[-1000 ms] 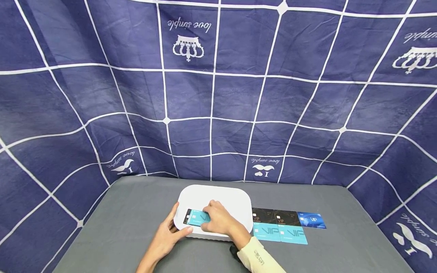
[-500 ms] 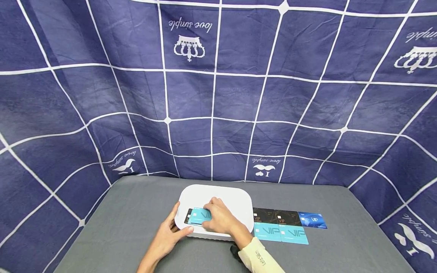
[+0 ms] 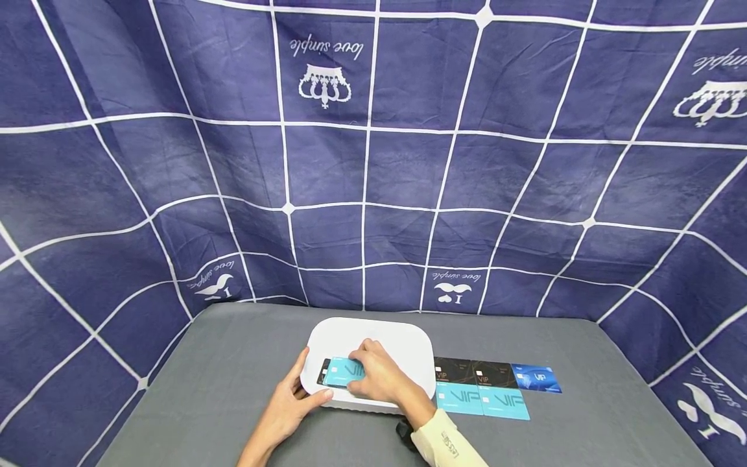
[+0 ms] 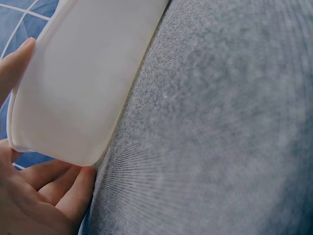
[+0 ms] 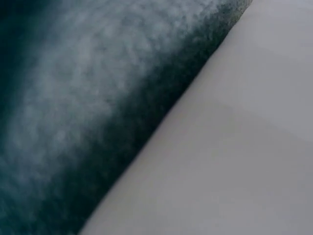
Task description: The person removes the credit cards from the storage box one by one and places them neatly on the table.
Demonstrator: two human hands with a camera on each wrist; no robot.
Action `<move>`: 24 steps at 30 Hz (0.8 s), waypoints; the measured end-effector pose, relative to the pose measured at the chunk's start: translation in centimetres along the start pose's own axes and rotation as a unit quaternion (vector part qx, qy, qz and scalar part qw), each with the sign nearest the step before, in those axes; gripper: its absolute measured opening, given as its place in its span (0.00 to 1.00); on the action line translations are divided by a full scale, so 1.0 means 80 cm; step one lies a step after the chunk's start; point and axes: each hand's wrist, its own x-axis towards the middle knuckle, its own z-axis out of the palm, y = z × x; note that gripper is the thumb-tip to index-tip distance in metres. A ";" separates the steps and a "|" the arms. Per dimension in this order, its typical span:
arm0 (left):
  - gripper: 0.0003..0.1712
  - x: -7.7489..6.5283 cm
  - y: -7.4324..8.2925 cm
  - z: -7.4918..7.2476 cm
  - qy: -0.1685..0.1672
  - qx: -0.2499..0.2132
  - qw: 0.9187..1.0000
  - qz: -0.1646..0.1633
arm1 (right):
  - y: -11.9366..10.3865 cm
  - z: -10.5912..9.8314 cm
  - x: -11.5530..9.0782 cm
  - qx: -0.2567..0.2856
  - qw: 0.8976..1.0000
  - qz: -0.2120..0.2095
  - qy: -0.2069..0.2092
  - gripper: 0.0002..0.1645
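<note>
A white plastic box [image 3: 403, 337] with rounded corners stands on the grey surface in the head view. My left hand [image 3: 290, 402] grips its left end; the left wrist view shows the thumb on the side wall [image 4: 83, 73] and several fingers around the end. With thumb and fingers, my right hand [image 3: 376, 373] pinches the right end of a teal VIP card [image 3: 340, 371] over the box's white face. A black card [image 3: 322, 371] shows from under it at the left. The right wrist view has only a pale wall and blurred cloth, with no hand visible.
Right of the box lie two black VIP cards [image 3: 454, 370], two teal VIP cards [image 3: 504, 403] below them, and a blue VIP card [image 3: 537, 378] at the end. A dark object [image 3: 405, 433] sits by the right sleeve. A blue curtain [image 3: 327, 162] rises behind the table.
The teal card in my right hand has shifted slightly right, uncovering a little more of the black card. My left hand keeps its place on the box.
</note>
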 end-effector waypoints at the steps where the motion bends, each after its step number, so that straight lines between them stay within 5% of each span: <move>1: 0.56 0.000 -0.001 0.000 0.000 -0.001 1.000 0.001 | 0.000 0.000 -0.001 0.002 1.000 -0.001 0.002 0.28; 13: 0.56 -0.003 -0.005 0.002 0.004 -0.008 1.000 0.009 | -0.001 -0.010 -0.013 0.029 0.999 -0.002 0.029 0.28; 24: 0.57 -0.003 -0.002 0.002 0.004 -0.010 1.000 0.014 | 0.008 -0.056 -0.053 0.093 0.994 -0.018 0.063 0.27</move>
